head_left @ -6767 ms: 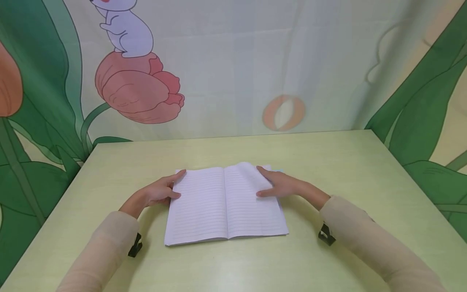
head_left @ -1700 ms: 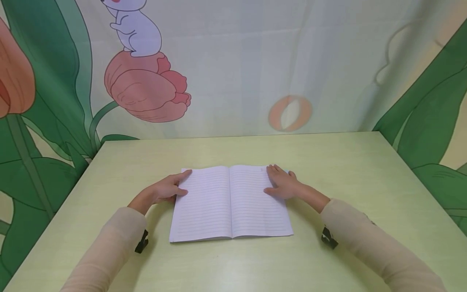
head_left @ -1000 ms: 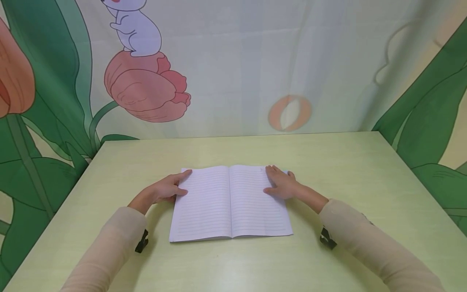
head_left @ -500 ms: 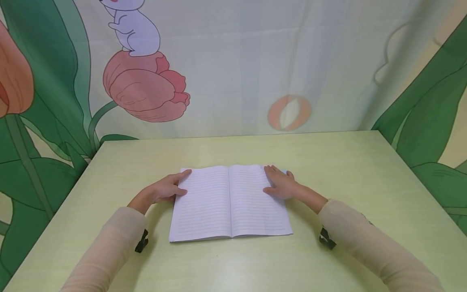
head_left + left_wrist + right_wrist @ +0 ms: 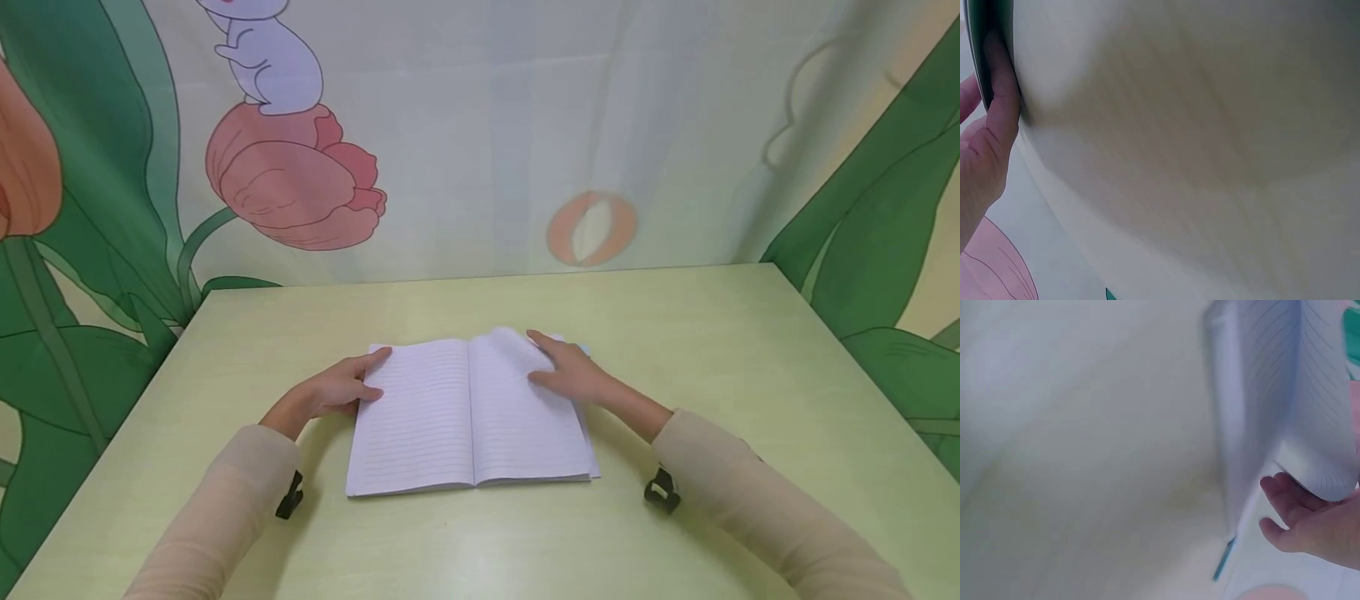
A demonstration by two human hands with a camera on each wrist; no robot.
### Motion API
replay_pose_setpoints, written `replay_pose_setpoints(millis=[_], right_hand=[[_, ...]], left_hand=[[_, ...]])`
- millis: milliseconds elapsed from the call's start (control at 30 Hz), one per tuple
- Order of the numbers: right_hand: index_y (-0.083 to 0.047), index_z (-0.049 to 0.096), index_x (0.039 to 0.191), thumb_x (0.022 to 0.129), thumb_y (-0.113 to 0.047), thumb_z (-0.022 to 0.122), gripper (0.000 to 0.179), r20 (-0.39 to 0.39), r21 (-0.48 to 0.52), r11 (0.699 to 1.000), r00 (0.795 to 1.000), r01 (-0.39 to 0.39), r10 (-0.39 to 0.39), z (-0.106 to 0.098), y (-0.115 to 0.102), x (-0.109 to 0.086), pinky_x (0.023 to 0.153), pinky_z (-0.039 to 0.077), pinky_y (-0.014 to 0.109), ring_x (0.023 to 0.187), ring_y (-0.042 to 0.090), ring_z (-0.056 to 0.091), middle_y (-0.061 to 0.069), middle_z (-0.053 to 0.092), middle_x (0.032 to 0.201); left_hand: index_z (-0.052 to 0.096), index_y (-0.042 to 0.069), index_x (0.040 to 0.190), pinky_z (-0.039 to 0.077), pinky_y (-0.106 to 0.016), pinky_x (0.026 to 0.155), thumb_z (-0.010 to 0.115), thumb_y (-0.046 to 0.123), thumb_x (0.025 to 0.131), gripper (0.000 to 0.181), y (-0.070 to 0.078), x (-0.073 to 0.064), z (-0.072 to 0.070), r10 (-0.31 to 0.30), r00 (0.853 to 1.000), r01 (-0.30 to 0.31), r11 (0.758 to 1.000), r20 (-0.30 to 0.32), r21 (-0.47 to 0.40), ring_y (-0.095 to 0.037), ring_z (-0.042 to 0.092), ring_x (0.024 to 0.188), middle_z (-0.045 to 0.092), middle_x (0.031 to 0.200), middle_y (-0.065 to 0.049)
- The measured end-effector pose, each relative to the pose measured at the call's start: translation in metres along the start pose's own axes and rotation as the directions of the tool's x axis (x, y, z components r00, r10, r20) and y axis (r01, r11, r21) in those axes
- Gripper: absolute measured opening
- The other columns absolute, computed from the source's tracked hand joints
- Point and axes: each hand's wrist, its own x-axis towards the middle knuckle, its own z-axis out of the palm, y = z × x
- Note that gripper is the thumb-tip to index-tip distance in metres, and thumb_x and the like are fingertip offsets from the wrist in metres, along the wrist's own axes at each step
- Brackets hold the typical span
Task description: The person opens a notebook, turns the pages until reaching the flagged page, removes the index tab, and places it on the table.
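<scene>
An open notebook with lined white pages lies on the table in the head view. My left hand holds its left edge, thumb on the page. In the left wrist view, the left hand's fingers reach beneath the notebook's dark green edge. At the upper right, my right hand grips the raised corner of the right page, which bows upward. The right wrist view shows the right hand with fingers at the curled sheet; part of that grip is hidden.
The pale yellow-green table extends around the notebook. Behind it hangs a printed curtain with a rabbit and flowers. Black wrist devices sit beneath both sleeves. A blue bit of cover sticks out past the pages.
Half a second ago my right hand lay flat on the right page. It has shifted left and slightly up, lifting the page's upper corner. The left hand keeps its place.
</scene>
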Motion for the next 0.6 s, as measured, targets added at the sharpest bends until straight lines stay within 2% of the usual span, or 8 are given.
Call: replay_pose_setpoints(millis=[67, 167, 333, 367, 433, 500, 567, 600], right_hand=[[0.001, 0.024, 0.142, 0.086, -0.017, 0.057, 0.067, -0.018, 0.078, 0.997, 1.000, -0.013, 0.015, -0.001, -0.006, 0.000, 0.097, 0.033, 0.047, 0.123, 0.036, 0.038, 0.022, 0.034, 0.140], [-0.002, 0.021, 0.144, 0.086, -0.018, 0.057, 0.070, -0.040, 0.136, 0.991, 0.999, -0.013, 0.019, -0.001, -0.016, 0.000, 0.096, 0.034, 0.048, 0.124, 0.034, 0.037, 0.019, 0.030, 0.143], [-0.004, 0.013, 0.146, 0.087, -0.016, 0.053, 0.072, -0.122, 0.268, 0.963, 0.992, 0.015, 0.019, 0.000, -0.037, 0.001, 0.105, 0.020, 0.041, 0.134, 0.029, 0.020, 0.016, 0.016, 0.149], [-0.004, 0.011, 0.146, 0.087, -0.015, 0.051, 0.072, -0.138, 0.315, 0.949, 0.990, 0.016, 0.029, 0.000, -0.040, 0.001, 0.104, 0.024, 0.041, 0.132, 0.028, 0.025, 0.018, 0.021, 0.147], [-0.006, 0.007, 0.146, 0.088, -0.014, 0.050, 0.073, -0.159, 0.406, 0.914, 0.984, -0.008, 0.079, 0.000, -0.047, 0.002, 0.095, 0.037, 0.040, 0.118, 0.028, 0.045, 0.023, 0.038, 0.136], [-0.008, 0.004, 0.147, 0.089, -0.013, 0.050, 0.074, -0.157, 0.487, 0.873, 0.980, -0.034, 0.125, 0.002, -0.051, 0.005, 0.081, 0.046, 0.037, 0.097, 0.026, 0.058, 0.025, 0.053, 0.119], [-0.010, 0.003, 0.147, 0.090, -0.011, 0.051, 0.075, -0.142, 0.544, 0.837, 0.977, -0.059, 0.161, 0.005, -0.054, 0.008, 0.064, 0.050, 0.035, 0.071, 0.023, 0.061, 0.024, 0.062, 0.097], [-0.010, 0.002, 0.147, 0.090, -0.011, 0.052, 0.075, -0.134, 0.556, 0.828, 0.976, -0.069, 0.171, 0.007, -0.056, 0.010, 0.062, 0.050, 0.033, 0.068, 0.020, 0.061, 0.023, 0.063, 0.092]], left_hand=[[0.009, 0.019, 0.147, 0.046, -0.031, 0.068, 0.050, -0.001, 0.091, 0.073, 0.000, -0.001, 0.000, -0.008, 1.000, 0.008, 1.000, -0.006, 0.010, -0.025, 0.052, 0.086, 0.013, 0.143, -0.019], [0.009, 0.019, 0.147, 0.046, -0.031, 0.069, 0.050, 0.000, 0.091, 0.073, 0.001, -0.001, 0.000, -0.011, 1.000, 0.011, 1.000, -0.005, 0.011, -0.026, 0.052, 0.087, 0.012, 0.144, -0.019], [0.008, 0.019, 0.148, 0.046, -0.032, 0.069, 0.050, -0.001, 0.091, 0.073, 0.001, -0.001, 0.000, -0.004, 1.000, 0.004, 1.000, 0.005, 0.003, -0.026, 0.052, 0.088, 0.011, 0.145, -0.018], [0.009, 0.019, 0.148, 0.046, -0.031, 0.069, 0.050, -0.001, 0.091, 0.073, 0.001, -0.001, 0.000, -0.006, 1.000, 0.006, 1.000, 0.003, 0.002, -0.026, 0.052, 0.088, 0.011, 0.145, -0.018], [0.009, 0.020, 0.148, 0.046, -0.031, 0.068, 0.050, 0.000, 0.091, 0.073, 0.000, 0.000, 0.000, -0.007, 1.000, 0.007, 1.000, 0.001, 0.006, -0.026, 0.052, 0.088, 0.010, 0.145, -0.018], [0.009, 0.020, 0.147, 0.046, -0.031, 0.068, 0.051, 0.001, 0.091, 0.073, -0.001, 0.000, 0.000, -0.009, 1.000, 0.009, 1.000, -0.003, 0.016, -0.026, 0.051, 0.087, 0.010, 0.145, -0.018], [0.010, 0.020, 0.147, 0.045, -0.031, 0.067, 0.051, 0.001, 0.091, 0.073, -0.001, 0.000, 0.000, -0.011, 1.000, 0.011, 1.000, -0.011, 0.021, -0.026, 0.051, 0.087, 0.009, 0.146, -0.018], [0.010, 0.019, 0.147, 0.045, -0.031, 0.068, 0.051, 0.001, 0.090, 0.073, -0.001, 0.000, 0.000, -0.009, 1.000, 0.010, 1.000, -0.012, 0.026, -0.026, 0.051, 0.087, 0.008, 0.146, -0.019]])
